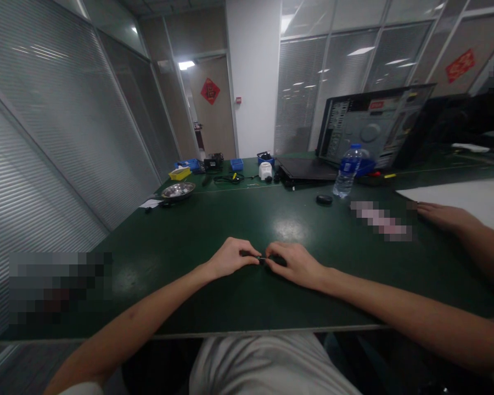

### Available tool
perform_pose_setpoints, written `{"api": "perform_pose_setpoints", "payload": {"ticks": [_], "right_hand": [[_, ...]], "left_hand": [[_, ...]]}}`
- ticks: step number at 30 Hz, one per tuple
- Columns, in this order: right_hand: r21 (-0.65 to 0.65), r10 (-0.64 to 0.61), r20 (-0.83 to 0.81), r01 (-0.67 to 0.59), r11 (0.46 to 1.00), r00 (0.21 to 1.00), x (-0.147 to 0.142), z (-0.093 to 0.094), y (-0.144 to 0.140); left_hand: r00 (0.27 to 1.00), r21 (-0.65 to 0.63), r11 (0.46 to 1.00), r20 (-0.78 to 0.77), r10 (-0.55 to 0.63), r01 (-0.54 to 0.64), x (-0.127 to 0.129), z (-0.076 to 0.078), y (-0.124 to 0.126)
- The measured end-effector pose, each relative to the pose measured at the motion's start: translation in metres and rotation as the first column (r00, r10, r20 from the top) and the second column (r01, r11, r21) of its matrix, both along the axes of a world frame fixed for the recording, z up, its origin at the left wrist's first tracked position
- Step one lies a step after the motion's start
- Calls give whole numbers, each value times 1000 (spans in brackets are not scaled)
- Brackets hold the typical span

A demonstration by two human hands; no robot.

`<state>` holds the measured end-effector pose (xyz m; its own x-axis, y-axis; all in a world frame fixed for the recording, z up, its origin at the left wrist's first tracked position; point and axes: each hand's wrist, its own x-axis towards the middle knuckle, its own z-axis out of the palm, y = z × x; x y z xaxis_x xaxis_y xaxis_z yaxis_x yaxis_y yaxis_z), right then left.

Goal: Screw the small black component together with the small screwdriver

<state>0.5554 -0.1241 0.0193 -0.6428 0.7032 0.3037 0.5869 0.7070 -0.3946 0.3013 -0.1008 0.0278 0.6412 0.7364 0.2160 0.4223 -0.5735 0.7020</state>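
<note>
Over the dark green tabletop (214,219), near its front edge, my two hands meet fingertip to fingertip. My left hand (230,258) is closed in a pinch of thumb and fingers on a small dark piece (262,259) with a thin pale part. From the other side my right hand (296,264) pinches at the same piece, its fingers curled and its side resting on the table. The fingertips cover most of the piece, so its kind cannot be made out.
At right another person's hand (448,216) lies by a white sheet (477,197). A water bottle (346,173), a small black object (324,199) and an open computer case (370,129) stand beyond. Back left are a metal bowl (178,190), a yellow tray (180,174) and cables (228,179).
</note>
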Motion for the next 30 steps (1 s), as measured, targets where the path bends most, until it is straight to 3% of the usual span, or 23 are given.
{"api": "perform_pose_setpoints", "payload": {"ticks": [11,19,23,27,30], "right_hand": [[-7,50,40,-49,999,998,-2,-4,-1],[-6,32,46,-31,999,998,-2,0,-2],[-10,27,47,-27,1000,999,-3,0,-2],[-19,23,20,-23,1000,1000,-3,1,-2],[-16,19,-5,-19,1000,1000,-2,1,-1]], "left_hand": [[996,-26,1000,85,3,0,8,-8,-4],[990,-53,998,140,32,-25,2,-2,-1],[991,42,993,70,111,-114,-4,-6,11],[997,133,988,-23,77,-73,-8,-11,20],[997,125,991,-55,47,-40,-9,-9,19]]}}
